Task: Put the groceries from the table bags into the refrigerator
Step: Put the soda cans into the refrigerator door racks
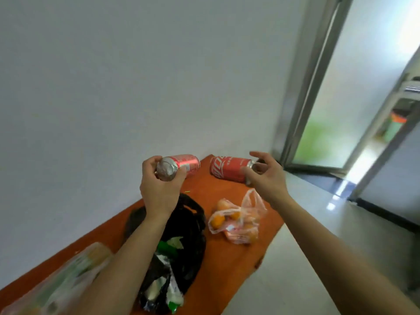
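home: grocery bags [181,242] on table [234,258], doorway [341,98].

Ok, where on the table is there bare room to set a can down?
Bare orange table shows on the near right, between the black bag and the table's edge, below the bag of oranges. A smaller patch lies at the far end, between the right-hand cola can and that bag. Bags crowd the near left.
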Available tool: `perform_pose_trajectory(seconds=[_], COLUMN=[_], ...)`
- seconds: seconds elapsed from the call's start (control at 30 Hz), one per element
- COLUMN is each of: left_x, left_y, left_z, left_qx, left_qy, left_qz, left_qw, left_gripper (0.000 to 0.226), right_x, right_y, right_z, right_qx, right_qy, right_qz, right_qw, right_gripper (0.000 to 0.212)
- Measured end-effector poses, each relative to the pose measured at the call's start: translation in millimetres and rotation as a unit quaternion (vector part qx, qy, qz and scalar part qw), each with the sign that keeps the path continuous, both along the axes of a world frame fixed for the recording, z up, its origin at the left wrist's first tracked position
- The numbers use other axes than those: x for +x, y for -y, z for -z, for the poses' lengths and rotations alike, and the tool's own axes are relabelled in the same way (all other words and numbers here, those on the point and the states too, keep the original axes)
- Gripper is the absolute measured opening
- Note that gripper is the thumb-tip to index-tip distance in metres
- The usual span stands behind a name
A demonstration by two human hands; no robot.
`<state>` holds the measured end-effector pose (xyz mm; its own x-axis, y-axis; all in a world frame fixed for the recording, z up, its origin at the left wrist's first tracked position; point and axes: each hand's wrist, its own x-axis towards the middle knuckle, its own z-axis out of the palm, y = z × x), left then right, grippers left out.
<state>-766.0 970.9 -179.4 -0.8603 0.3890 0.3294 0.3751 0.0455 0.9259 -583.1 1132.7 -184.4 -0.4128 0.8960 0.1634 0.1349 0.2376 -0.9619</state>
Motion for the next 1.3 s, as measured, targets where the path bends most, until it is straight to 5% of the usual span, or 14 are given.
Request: perform_pose_trajectory(seconds=[0.27, 0.7, 1.03, 1.3], left_x=[216.4, 659.2, 787.9, 841.5], left_y=[-125.7, -217.1, -330.5, -449.6], left_z=[-42.7, -57.0, -114.2, -94.1], left_qx=[0.056, 0.080, 0.149, 0.188], left_qy=[-0.008, -0.017, -0.078, -0.180], left_qz=[0.282, 0.500, 0.507, 0.491], left_qw=[0.958, 0.862, 0.845, 0.831], left_gripper=[0.053, 0.055, 0.053, 0.059], right_x=[257.2, 700.7, 831.1, 876.8], right_y=[-25.7, -13.5, -104.8, -229.2], right_z=[-38.4, -58.1, -102.0, -111.8], right_qx=[0.050, 0.123, 0.181, 0.181], right_qy=[-0.079, -0.052, -0.080, -0.052], right_qz=[0.244, 0.477, 0.510, 0.510], right_qw=[0.965, 0.869, 0.837, 0.840], right_gripper=[0.050, 0.048, 0.047, 0.044])
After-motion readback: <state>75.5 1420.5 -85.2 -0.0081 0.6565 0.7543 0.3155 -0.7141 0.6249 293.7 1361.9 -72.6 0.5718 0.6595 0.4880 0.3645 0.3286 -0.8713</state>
